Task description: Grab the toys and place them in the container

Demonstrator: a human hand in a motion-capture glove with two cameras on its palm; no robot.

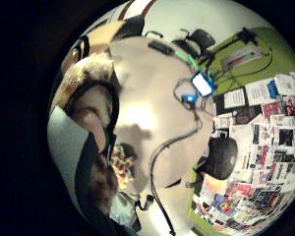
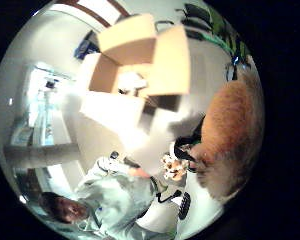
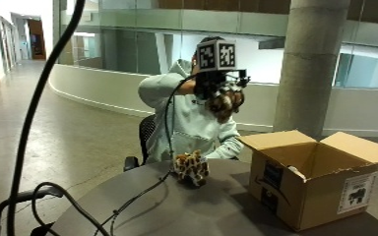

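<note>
1. Grip: your gloved right hand (image 3: 214,84) is raised high above the table, fingers curled round a brown plush toy (image 3: 226,102) that hangs below the palm
2. Held item: brown plush toy, shaggy fur, seen close against the palm in the thumb side view (image 2: 229,140); judge it light, soft and squashy, not fragile, unlikely to slip; a hold round the body suits it
3. Second item: giraffe plush (image 3: 191,168), spotted, sitting upright on the table (image 3: 176,206) in front of you, apart from the box; likely as light and soft, best taken round the torso
4. Container: cardboard box (image 3: 313,184), on the table to one side of the giraffe plush, all flaps open; something pale shows inside, too unclear to name; the rest of the interior looks bare
</note>
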